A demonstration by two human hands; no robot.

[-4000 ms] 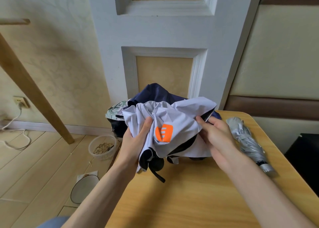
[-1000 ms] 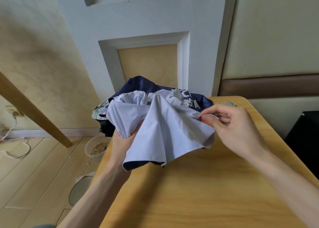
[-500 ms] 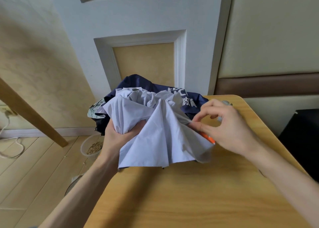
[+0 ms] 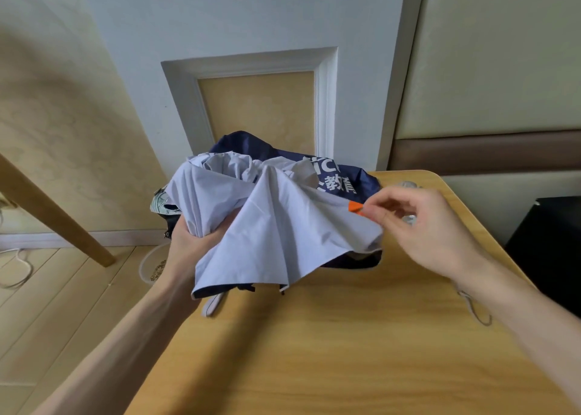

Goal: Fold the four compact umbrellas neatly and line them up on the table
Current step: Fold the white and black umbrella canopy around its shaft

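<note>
While your 2 hands worked at the far end of the table (image 4: 314, 351), both were on 1 pale umbrella (image 4: 283, 226). Your left hand (image 4: 191, 241) was clenched round a bunched fistful of its canopy at the table's left edge, with the fingers wrapped about the bundle. Your right hand (image 4: 430, 229) pinched the canopy's right edge between thumb and forefinger, right at 1 orange patch (image 4: 356, 207). Its other 3 fingers were loosely curled and held nothing. Between the 2 grips the cloth was drawn out in loose folds. Its lower hem draped onto the tabletop with dark lining showing beneath, and 1 pale strap (image 4: 212, 304) hung out from under the hem.

Behind it, and touching it, lay 1 navy umbrella (image 4: 339, 178) with white lettering, crumpled close to the wall panel. At the left, 1 patterned umbrella (image 4: 160, 200) showed only as a small sliver under the pale cloth. That made 3 umbrellas you could count plainly. Past your right knuckles, 2 scraps of silvery grey (image 4: 407, 184) peeped out, too little to tell what they belonged to. 1 thin grey cord loop (image 4: 474, 307) lay on the table, partly under your right forearm.

Off the table, on the floor to the left, you had 1 clear tub (image 4: 144, 265) of brownish grains, 1 slanted wooden leg (image 4: 53, 213) and 1 white cable (image 4: 19, 266). 1 black object (image 4: 550, 241) stood to the table's right.
</note>
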